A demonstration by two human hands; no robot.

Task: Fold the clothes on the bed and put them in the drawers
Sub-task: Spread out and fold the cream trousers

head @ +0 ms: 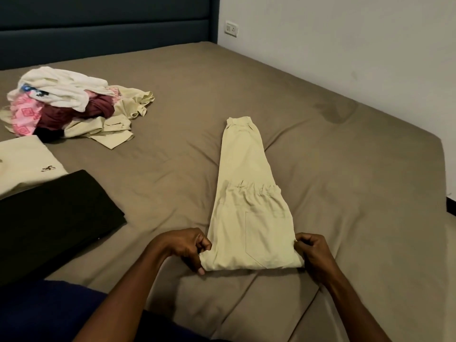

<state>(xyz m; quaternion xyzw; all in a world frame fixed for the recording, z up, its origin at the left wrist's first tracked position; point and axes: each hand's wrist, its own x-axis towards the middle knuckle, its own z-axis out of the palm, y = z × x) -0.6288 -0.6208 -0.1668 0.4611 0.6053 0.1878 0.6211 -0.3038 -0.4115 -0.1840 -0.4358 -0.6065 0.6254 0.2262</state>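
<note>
Cream trousers [249, 203] at bed [345, 169] centre, waistband doubled back; left hand [187, 248] and right hand [313, 255] pinching near fold, 6 o'clock. Risk: uneven lift skewing layers, slack fabric slipping from either grip.

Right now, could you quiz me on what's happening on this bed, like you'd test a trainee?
1. True or false: both hands grip the near end of the cream trousers.
2. Which lies nearest the pile of unfolded clothes? A) black garment B) cream folded shirt C) trousers
3. Fill in: the wall socket is beside the ____.

Key
1. True: left hand and right hand pinch its two corners.
2. B: the shirt lies just below the pile, the black garment nearer the person.
3. Headboard.
</note>
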